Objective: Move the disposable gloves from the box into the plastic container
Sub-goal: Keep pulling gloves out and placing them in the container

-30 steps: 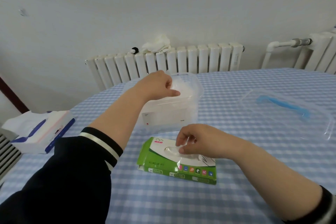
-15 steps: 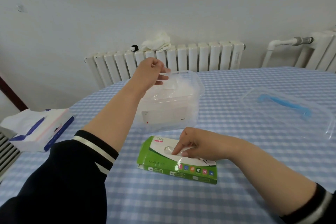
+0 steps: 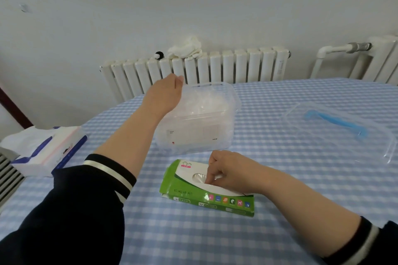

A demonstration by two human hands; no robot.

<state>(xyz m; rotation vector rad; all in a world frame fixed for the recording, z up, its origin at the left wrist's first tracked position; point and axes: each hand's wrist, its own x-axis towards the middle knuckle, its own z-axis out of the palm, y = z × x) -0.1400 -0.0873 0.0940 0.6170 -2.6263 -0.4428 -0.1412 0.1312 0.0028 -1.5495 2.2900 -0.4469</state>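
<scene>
Box (image 3: 206, 196): green and white, small print along its front edge, a row of coloured icons, none legible. Container (image 3: 195, 135): pale label, tiny dark marks and red dot, unreadable

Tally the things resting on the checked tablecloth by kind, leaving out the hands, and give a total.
Green glove box: 1
Clear plastic container: 1
Clear lid with blue handle: 1
Tissue pack: 1
Total: 4
</scene>
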